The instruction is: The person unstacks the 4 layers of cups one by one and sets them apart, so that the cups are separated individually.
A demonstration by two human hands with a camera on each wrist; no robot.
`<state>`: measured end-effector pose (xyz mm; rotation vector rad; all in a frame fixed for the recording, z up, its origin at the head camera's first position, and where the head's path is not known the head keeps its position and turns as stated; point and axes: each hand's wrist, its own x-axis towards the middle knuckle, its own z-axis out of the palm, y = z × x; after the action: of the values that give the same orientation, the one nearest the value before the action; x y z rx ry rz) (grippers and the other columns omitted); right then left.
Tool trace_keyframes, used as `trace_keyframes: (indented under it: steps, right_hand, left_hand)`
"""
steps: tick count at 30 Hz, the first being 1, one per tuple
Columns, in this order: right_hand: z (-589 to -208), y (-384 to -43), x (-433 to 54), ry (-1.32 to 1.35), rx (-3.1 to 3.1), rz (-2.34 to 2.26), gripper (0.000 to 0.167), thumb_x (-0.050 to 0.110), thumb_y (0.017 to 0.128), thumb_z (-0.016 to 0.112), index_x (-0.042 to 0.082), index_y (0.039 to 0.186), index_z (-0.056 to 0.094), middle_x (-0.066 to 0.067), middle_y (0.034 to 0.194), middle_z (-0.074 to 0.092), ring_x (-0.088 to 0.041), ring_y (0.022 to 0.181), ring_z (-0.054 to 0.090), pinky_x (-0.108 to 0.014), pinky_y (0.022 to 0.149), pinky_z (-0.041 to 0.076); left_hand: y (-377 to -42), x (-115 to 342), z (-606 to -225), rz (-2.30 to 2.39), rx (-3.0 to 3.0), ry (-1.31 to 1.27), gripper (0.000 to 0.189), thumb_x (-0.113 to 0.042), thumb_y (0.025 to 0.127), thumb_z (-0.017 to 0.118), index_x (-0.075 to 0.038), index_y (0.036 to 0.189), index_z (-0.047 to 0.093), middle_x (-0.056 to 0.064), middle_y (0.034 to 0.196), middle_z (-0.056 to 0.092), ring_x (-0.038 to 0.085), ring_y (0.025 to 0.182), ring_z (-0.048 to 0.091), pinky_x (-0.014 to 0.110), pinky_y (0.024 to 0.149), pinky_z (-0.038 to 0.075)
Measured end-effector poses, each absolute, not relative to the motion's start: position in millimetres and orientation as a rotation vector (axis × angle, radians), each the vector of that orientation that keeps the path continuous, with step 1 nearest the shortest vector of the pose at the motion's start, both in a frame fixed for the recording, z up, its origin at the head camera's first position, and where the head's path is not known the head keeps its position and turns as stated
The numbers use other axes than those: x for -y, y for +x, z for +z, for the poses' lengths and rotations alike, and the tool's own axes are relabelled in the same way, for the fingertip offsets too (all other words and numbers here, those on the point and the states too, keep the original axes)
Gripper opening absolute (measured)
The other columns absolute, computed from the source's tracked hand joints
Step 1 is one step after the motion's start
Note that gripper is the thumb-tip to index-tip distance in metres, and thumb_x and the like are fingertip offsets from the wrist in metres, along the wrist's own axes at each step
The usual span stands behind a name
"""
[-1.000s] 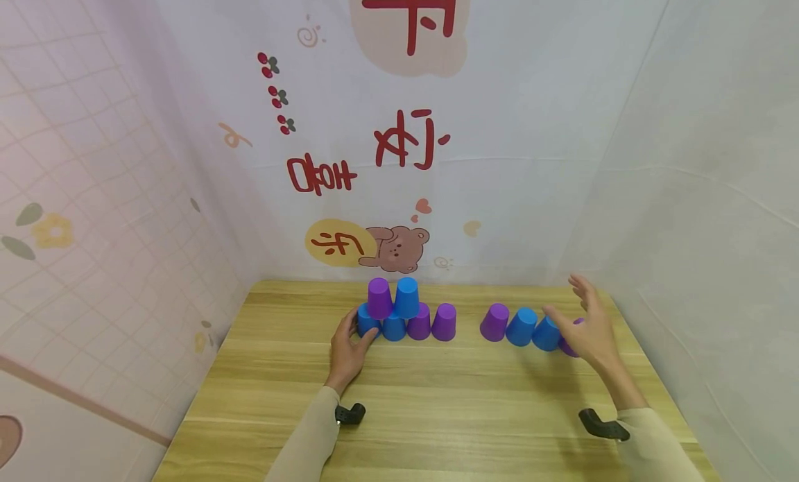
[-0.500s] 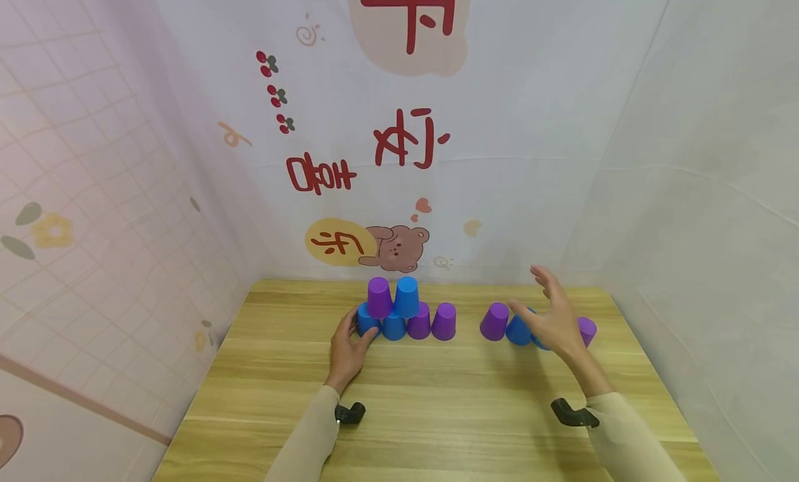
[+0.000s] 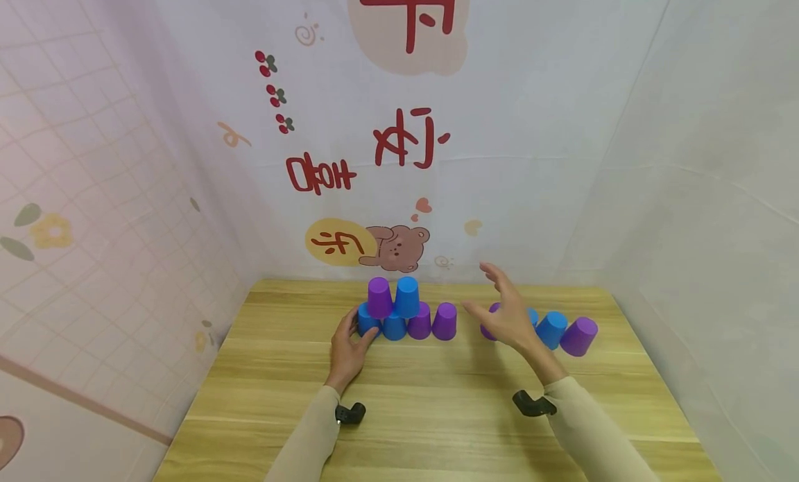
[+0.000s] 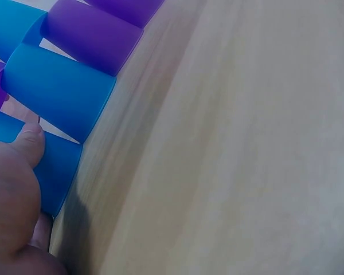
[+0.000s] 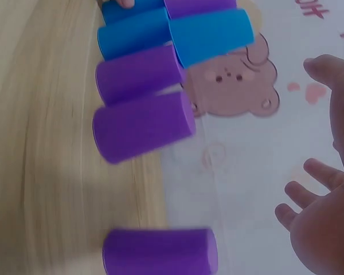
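Observation:
Upside-down cups stand in a row toward the back of the table. My left hand [image 3: 346, 350] grips the leftmost blue cup [image 3: 368, 320], its thumb on the near side in the left wrist view. Beside that cup come another blue cup [image 3: 394, 327], a purple cup [image 3: 419, 322] and an end purple cup [image 3: 445, 321]. Stacked above are an upper purple cup [image 3: 379, 298] and an upper blue cup [image 3: 407, 298]. My right hand [image 3: 508, 319] hovers with spread fingers and holds nothing. It partly hides a purple cup [image 5: 160, 252] and a blue cup behind it.
Farther right stand a blue cup [image 3: 552, 329] and a tilted-looking purple cup [image 3: 579, 336]. A printed cloth [image 3: 530, 211] hangs behind the wooden table [image 3: 437, 412], with more cloth at both sides. A gap separates the two groups of cups.
My right hand has moved left in the air, from over the far-right purple cup to the left end of the right group. The left hand and the cups have stayed put.

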<state>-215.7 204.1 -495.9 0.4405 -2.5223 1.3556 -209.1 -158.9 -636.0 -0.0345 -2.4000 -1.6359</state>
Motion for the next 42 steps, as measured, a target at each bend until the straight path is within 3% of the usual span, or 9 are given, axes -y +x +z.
trace_keyframes:
  steps: [11,16,23,33,42]
  right_hand:
    - [-501.5,-228.8,-154.7,0.493,2.557,1.418,0.088,0.030,0.096,0.090,0.021,0.171,0.045,-0.010,0.177,0.050,-0.045,0.164,0.047,-0.072,0.133,0.042]
    - [-503.5,-233.3,-136.0,0.515,2.586,1.433,0.092,0.038,0.096,0.091,0.024,0.173,0.043,-0.007,0.179,0.049,-0.042,0.165,0.047,-0.075,0.132,0.042]
    - [-506.0,-238.8,-115.2,0.572,2.600,1.444,0.093,0.039,0.096,0.091,0.015,0.172,0.043,-0.012,0.177,0.050,-0.044,0.164,0.049,-0.071,0.132,0.045]
    - [-514.5,-247.1,-101.4,0.601,2.585,1.553,0.092,0.032,0.096,0.092,0.013,0.171,0.043,-0.020,0.173,0.052,-0.050,0.160,0.051,-0.069,0.132,0.046]
    - [-516.7,-250.7,-92.8,0.646,2.564,1.520,0.080,0.026,0.100,0.088,0.007,0.166,0.049,-0.024,0.159,0.064,-0.047,0.146,0.066,-0.066,0.123,0.057]
  left_hand:
    - [-209.8,159.5,-637.9,-1.637,2.387,-0.056,0.069,-0.016,0.105,0.082,-0.009,0.167,0.051,0.021,0.164,0.061,0.042,0.152,0.063,0.057,0.129,0.054]
    - [-211.1,159.8,-639.9,-1.604,2.391,-0.047,0.069,-0.015,0.105,0.082,-0.008,0.167,0.051,0.022,0.163,0.062,0.042,0.151,0.063,0.058,0.128,0.054]
    - [-211.3,159.4,-640.2,-1.602,2.403,-0.033,0.069,-0.016,0.106,0.082,-0.007,0.167,0.051,0.022,0.164,0.061,0.043,0.152,0.063,0.058,0.128,0.054]
    - [-211.3,160.7,-641.8,-1.663,2.399,-0.030,0.069,-0.019,0.106,0.082,-0.011,0.168,0.051,0.020,0.166,0.060,0.040,0.155,0.060,0.056,0.132,0.051]
    - [-211.2,160.7,-640.8,-1.665,2.385,-0.051,0.069,-0.018,0.106,0.082,-0.010,0.167,0.051,0.020,0.166,0.060,0.040,0.154,0.062,0.056,0.131,0.052]
